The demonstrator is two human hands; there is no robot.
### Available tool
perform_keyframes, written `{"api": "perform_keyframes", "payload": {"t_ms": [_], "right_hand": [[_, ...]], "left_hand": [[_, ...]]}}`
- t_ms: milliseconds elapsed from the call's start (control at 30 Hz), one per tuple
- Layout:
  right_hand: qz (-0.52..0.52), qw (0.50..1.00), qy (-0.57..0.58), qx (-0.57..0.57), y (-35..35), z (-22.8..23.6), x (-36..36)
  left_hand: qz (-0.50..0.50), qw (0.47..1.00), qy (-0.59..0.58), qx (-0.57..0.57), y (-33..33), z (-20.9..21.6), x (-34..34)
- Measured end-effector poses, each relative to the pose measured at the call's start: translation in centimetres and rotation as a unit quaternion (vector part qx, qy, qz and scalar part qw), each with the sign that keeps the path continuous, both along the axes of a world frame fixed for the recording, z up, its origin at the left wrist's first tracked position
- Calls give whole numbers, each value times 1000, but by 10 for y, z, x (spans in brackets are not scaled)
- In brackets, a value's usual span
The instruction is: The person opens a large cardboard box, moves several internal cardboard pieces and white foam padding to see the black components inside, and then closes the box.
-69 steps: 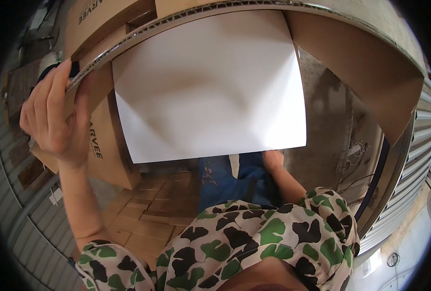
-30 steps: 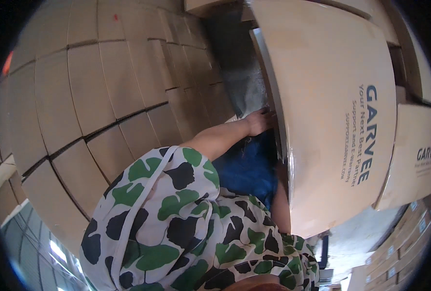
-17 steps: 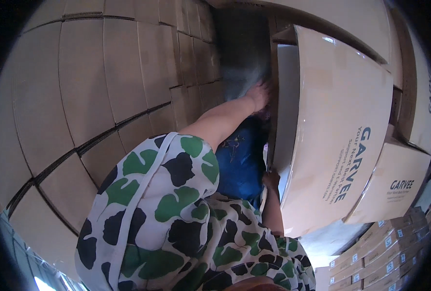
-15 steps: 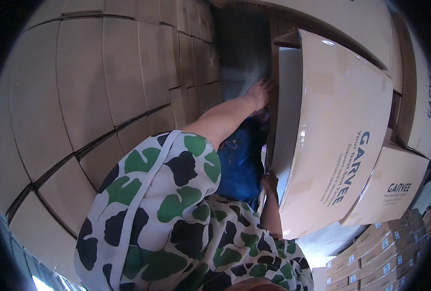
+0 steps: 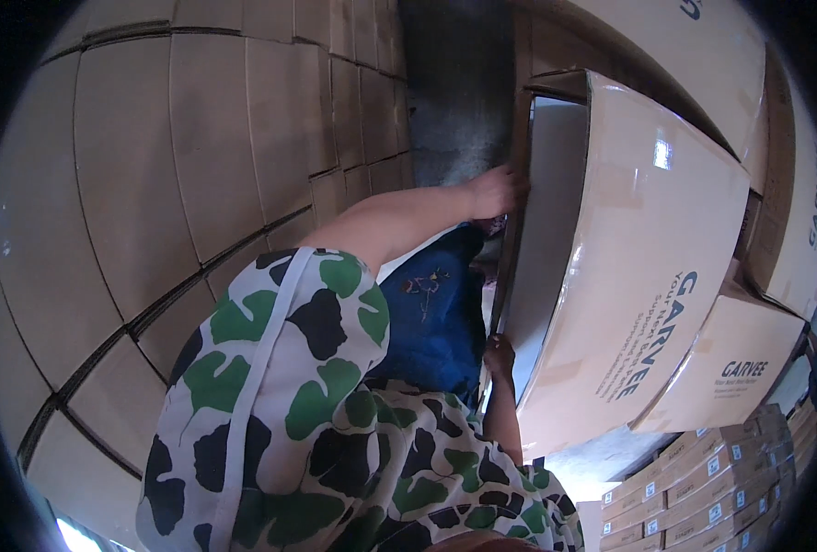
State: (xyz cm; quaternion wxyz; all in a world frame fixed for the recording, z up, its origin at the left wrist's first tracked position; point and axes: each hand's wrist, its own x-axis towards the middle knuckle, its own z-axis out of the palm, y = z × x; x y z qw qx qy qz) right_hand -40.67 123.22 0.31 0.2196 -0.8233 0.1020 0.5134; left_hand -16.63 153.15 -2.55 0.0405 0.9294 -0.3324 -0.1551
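A big brown cardboard box point(image 5: 652, 248) with dark printing stands close on my right. Its side towards me has a raised edge with a pale, smooth surface point(image 5: 548, 212) inside. My left hand point(image 5: 500, 191) reaches across to the far part of that edge, with its fingers bent against the dark cardboard flap point(image 5: 516, 235); the fingertips are partly hidden. Nearer my body, my right hand point(image 5: 498, 354) is closed on the same edge at the box's near end. Between my arms shows dark blue cloth point(image 5: 434, 294) with a small embroidered figure.
Stacked plain cardboard boxes point(image 5: 215, 138) form a wall along the left. A grey floor strip point(image 5: 459, 101) runs ahead between the stacks. More large boxes point(image 5: 744, 363) stand beyond the box at right, and flatter labelled cartons point(image 5: 703, 478) are piled at the lower right.
My left arm has swung slightly nearer, and its hand now lies against the box's flap. The right hand keeps its hold on the edge. The view has shifted a little.
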Motion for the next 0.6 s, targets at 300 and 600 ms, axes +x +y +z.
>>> {"api": "perform_keyframes", "payload": {"t_ms": [300,600], "right_hand": [[-57,962,-240,-119,45,21,49],[-71,950,-301,-34,43,-2,31]], "left_hand": [[54,990,-120,-42,-27,-27,15],[275,948,-44,-152,-30,-39,-11]]}}
